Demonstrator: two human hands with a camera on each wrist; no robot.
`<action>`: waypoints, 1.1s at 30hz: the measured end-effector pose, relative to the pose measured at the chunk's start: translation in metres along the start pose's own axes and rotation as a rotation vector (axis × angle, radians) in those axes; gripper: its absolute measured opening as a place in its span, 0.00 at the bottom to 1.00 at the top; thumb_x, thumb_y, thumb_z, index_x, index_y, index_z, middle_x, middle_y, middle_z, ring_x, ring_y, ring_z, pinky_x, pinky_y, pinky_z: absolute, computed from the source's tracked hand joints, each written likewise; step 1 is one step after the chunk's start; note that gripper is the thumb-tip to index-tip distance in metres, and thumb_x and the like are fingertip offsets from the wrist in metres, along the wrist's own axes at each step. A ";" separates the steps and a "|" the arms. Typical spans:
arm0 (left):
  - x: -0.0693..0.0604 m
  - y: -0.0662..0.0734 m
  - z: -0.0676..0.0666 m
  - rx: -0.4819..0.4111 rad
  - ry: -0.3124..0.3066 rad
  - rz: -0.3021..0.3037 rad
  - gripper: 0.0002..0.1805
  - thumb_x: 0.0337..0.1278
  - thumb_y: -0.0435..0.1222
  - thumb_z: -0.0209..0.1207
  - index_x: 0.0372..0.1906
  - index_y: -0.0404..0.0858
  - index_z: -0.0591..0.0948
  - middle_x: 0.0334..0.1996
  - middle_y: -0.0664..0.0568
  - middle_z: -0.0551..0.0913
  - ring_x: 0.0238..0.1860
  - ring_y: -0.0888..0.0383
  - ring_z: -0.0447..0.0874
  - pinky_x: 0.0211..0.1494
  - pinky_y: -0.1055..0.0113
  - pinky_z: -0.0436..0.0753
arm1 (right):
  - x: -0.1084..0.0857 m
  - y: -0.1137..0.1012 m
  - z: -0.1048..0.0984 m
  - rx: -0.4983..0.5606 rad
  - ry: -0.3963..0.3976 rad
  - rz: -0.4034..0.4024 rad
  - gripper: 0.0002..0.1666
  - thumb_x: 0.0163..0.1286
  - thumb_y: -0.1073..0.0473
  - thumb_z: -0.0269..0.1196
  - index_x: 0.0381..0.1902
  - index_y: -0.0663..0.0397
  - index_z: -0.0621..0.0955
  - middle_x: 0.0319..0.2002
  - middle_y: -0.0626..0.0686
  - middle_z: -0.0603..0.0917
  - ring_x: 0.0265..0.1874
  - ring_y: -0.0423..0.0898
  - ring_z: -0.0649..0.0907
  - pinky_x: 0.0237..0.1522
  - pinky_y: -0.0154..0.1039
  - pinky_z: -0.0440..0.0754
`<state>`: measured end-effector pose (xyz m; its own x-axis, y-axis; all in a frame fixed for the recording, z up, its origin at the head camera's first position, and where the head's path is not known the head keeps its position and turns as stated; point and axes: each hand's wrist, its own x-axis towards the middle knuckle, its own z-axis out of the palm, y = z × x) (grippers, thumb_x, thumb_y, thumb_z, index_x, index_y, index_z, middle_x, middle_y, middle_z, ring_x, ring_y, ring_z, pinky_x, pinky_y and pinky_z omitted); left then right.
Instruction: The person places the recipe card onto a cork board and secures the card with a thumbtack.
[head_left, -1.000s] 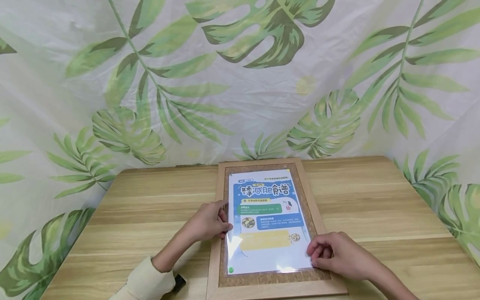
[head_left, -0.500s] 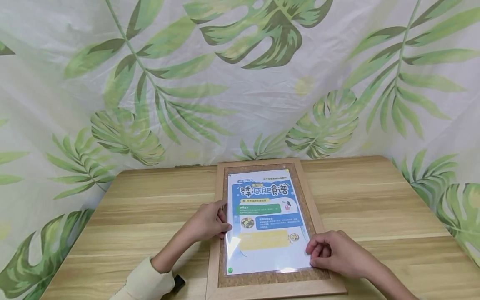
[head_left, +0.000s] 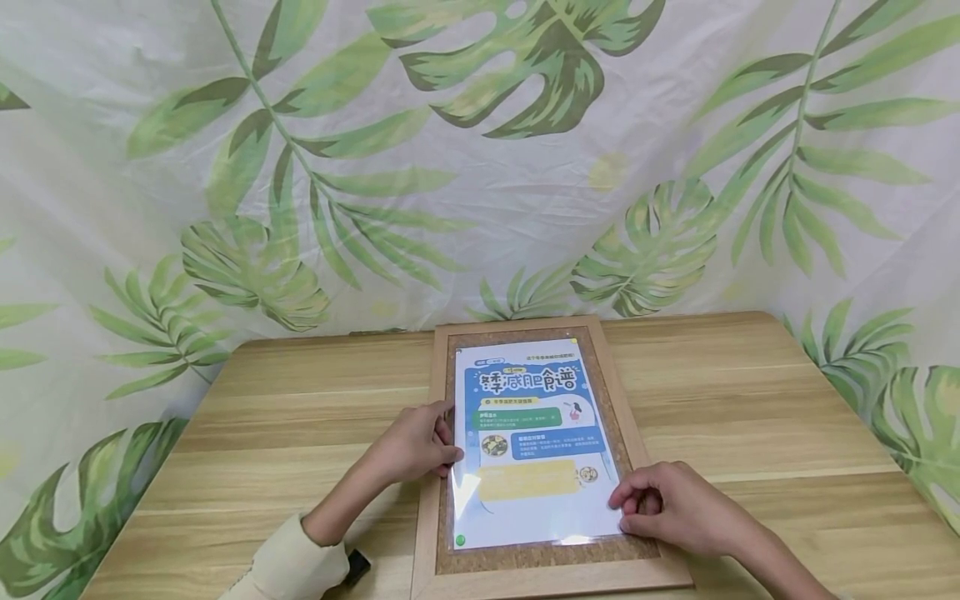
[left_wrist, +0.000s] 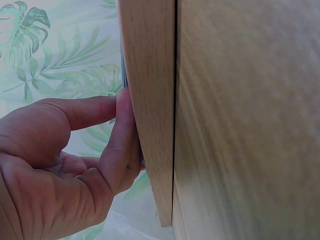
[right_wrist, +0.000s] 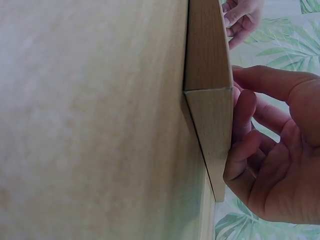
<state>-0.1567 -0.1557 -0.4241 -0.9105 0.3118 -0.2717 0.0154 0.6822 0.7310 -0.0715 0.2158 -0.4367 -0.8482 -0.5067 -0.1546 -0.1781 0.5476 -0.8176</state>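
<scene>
A printed poster [head_left: 525,442] under a glossy clear cover lies on a cork board [head_left: 480,562] with a wooden frame [head_left: 429,517]. My left hand [head_left: 412,442] pinches the poster's left edge, thumb on top; in the left wrist view the fingers [left_wrist: 117,145] lean against the frame's side. My right hand [head_left: 675,508] pinches at the poster's lower right corner with curled fingers, hiding that corner, so whether a pin is there cannot be seen. A green pin [head_left: 460,540] marks the lower left corner, and a yellow one [head_left: 573,341] the upper right.
The framed board lies on a wood-grain table [head_left: 300,417] against a leaf-patterned cloth [head_left: 525,208] hanging behind. A small black object [head_left: 358,567] sits beside my left sleeve [head_left: 292,562], left of the frame.
The fingers of my right hand have shifted very slightly at the poster's lower right corner. Otherwise the left hand, poster and board stay where they were.
</scene>
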 end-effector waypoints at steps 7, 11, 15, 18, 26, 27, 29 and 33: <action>0.000 0.000 0.000 0.012 0.000 0.005 0.44 0.60 0.24 0.72 0.79 0.25 0.66 0.31 0.48 0.83 0.23 0.56 0.86 0.25 0.67 0.86 | 0.000 0.001 0.001 -0.025 0.003 -0.029 0.06 0.68 0.59 0.76 0.42 0.49 0.89 0.30 0.37 0.83 0.25 0.29 0.77 0.27 0.28 0.80; 0.000 -0.001 0.000 0.019 0.001 0.005 0.43 0.60 0.24 0.72 0.79 0.25 0.66 0.31 0.48 0.83 0.22 0.56 0.86 0.25 0.68 0.84 | 0.000 0.002 0.002 -0.042 0.016 -0.034 0.06 0.68 0.60 0.76 0.42 0.49 0.89 0.29 0.37 0.83 0.25 0.28 0.77 0.27 0.29 0.80; 0.000 -0.002 0.001 0.024 0.002 0.005 0.42 0.61 0.24 0.72 0.78 0.25 0.67 0.31 0.48 0.83 0.23 0.57 0.86 0.25 0.68 0.84 | 0.001 0.002 0.005 -0.065 0.032 -0.020 0.07 0.66 0.61 0.76 0.41 0.48 0.89 0.28 0.37 0.82 0.24 0.29 0.76 0.27 0.29 0.80; 0.000 -0.002 0.002 0.024 0.004 0.003 0.42 0.61 0.24 0.73 0.78 0.25 0.68 0.31 0.48 0.83 0.23 0.57 0.86 0.25 0.68 0.85 | 0.000 0.002 0.006 -0.071 0.036 -0.012 0.08 0.66 0.62 0.77 0.40 0.47 0.89 0.28 0.37 0.82 0.24 0.29 0.76 0.26 0.29 0.79; 0.001 -0.002 0.003 0.022 0.007 0.004 0.41 0.60 0.24 0.73 0.77 0.25 0.68 0.31 0.48 0.83 0.24 0.57 0.86 0.25 0.68 0.85 | 0.001 0.003 0.006 -0.068 0.030 -0.018 0.08 0.66 0.62 0.77 0.40 0.47 0.89 0.28 0.37 0.82 0.23 0.29 0.76 0.26 0.29 0.79; 0.001 -0.002 0.003 0.022 0.008 0.004 0.42 0.60 0.24 0.73 0.78 0.25 0.68 0.31 0.48 0.83 0.23 0.57 0.86 0.25 0.68 0.85 | 0.001 0.003 0.006 -0.069 0.030 -0.017 0.08 0.66 0.62 0.77 0.40 0.47 0.89 0.28 0.37 0.82 0.23 0.29 0.76 0.26 0.28 0.79; 0.000 -0.002 0.003 0.021 0.010 0.002 0.42 0.60 0.24 0.73 0.78 0.25 0.68 0.31 0.48 0.83 0.23 0.57 0.86 0.25 0.68 0.85 | 0.002 0.003 0.005 -0.073 0.030 -0.018 0.07 0.66 0.61 0.77 0.40 0.46 0.89 0.28 0.37 0.82 0.23 0.29 0.76 0.26 0.28 0.79; 0.001 -0.002 0.003 0.016 0.011 -0.001 0.42 0.60 0.24 0.73 0.77 0.25 0.69 0.31 0.48 0.83 0.23 0.57 0.86 0.25 0.68 0.86 | 0.003 0.004 0.005 -0.071 0.029 -0.024 0.07 0.66 0.60 0.77 0.40 0.46 0.89 0.28 0.37 0.82 0.23 0.29 0.76 0.27 0.29 0.80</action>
<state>-0.1560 -0.1550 -0.4276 -0.9149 0.3040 -0.2656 0.0211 0.6931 0.7205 -0.0721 0.2136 -0.4433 -0.8572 -0.5012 -0.1186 -0.2325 0.5819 -0.7793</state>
